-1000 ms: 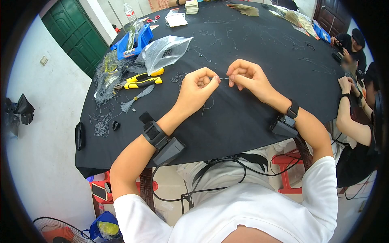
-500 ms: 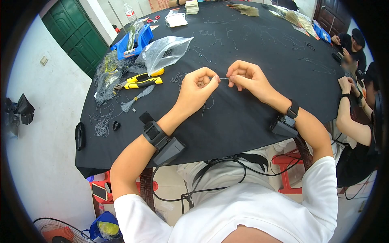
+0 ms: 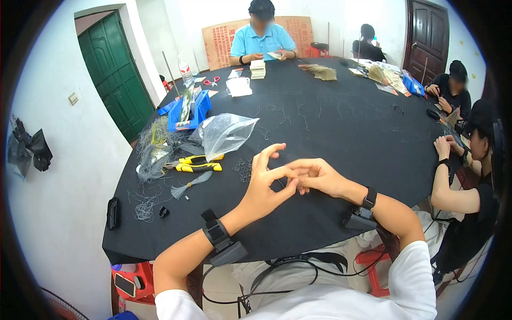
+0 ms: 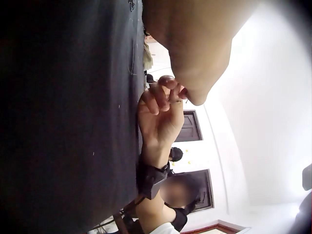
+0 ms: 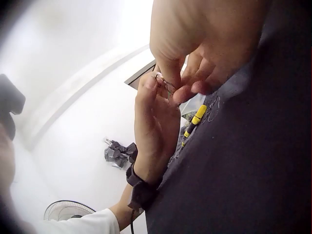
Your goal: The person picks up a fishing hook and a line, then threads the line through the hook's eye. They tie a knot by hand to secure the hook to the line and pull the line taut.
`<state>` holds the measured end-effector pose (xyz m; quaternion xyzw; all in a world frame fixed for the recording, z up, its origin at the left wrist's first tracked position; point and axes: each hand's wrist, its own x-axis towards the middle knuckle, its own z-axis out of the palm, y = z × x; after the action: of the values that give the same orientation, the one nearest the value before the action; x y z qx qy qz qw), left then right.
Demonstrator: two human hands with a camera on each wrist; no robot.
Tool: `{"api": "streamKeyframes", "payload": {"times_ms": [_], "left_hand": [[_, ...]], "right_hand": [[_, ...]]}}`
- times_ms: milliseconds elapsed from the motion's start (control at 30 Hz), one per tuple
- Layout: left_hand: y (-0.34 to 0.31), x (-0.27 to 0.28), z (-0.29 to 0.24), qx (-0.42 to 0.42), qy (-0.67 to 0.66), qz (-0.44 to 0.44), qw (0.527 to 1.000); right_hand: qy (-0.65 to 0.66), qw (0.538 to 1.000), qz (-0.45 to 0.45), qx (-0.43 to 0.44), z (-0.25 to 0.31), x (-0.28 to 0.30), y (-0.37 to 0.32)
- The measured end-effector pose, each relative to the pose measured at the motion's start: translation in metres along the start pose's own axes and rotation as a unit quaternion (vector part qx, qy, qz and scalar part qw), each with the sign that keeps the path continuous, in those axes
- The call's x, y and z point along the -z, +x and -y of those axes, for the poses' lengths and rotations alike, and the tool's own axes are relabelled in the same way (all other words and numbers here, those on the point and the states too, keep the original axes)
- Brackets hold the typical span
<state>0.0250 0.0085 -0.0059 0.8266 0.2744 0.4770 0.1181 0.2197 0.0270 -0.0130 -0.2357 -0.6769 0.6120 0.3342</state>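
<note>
Both hands meet over the near middle of the black-covered table. My left hand brings thumb and forefinger together on a thin line, with its other fingers raised. Against those fingertips, my right hand pinches the same line with thumb and forefinger, its remaining fingers curled. In the right wrist view a small dark curved piece on the thin line shows at the fingertips; its exact kind I cannot tell. Part of it is hidden by the fingers. A short dark end sticks out below the left fingertips in the left wrist view.
To the left lie yellow-black pliers, a tied grey bundle of strands, a tangle of grey line, a clear plastic bag and a blue bin. Other people sit around the table.
The hands were slightly apart with a short line stretched between them; now their fingertips meet and the left hand's other fingers are lifted. The head view has tilted up, showing more people.
</note>
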Motion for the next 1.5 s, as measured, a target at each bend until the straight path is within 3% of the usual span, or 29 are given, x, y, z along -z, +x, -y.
{"api": "streamKeyframes", "payload": {"times_ms": [133,233,433,767,1000,1200,1333,1500], "left_hand": [[-0.001,-0.001,-0.009,0.066,-0.069,0.028,0.995],[-0.005,-0.007,0.004,0.03,-0.07,-0.009,0.997],[0.0,-0.003,-0.01,-0.017,-0.107,0.008,0.994],[-0.002,-0.006,-0.005,-0.001,-0.084,0.108,0.991],[-0.003,-0.005,-0.002,0.016,-0.076,0.114,0.991],[-0.005,-0.007,0.001,0.027,-0.078,0.118,0.99],[-0.005,-0.008,0.003,0.043,-0.071,0.128,0.988],[-0.003,-0.006,0.004,0.054,-0.059,0.082,0.993]], "right_hand": [[0.081,0.994,0.069,-0.033,-0.002,-0.001,0.0],[0.072,0.996,0.054,-0.016,-0.003,0.0,-0.001],[-0.02,0.996,-0.089,0.008,0.005,0.01,0.001],[0.074,0.947,-0.312,0.009,0.003,0.038,0.003],[0.081,0.907,-0.41,0.045,-0.005,0.052,0.004],[0.057,0.893,-0.437,0.092,-0.004,0.047,0.004],[0.075,0.891,-0.442,0.069,0.003,0.045,0.003],[0.041,0.931,-0.361,0.048,0.005,0.041,0.002]]}}
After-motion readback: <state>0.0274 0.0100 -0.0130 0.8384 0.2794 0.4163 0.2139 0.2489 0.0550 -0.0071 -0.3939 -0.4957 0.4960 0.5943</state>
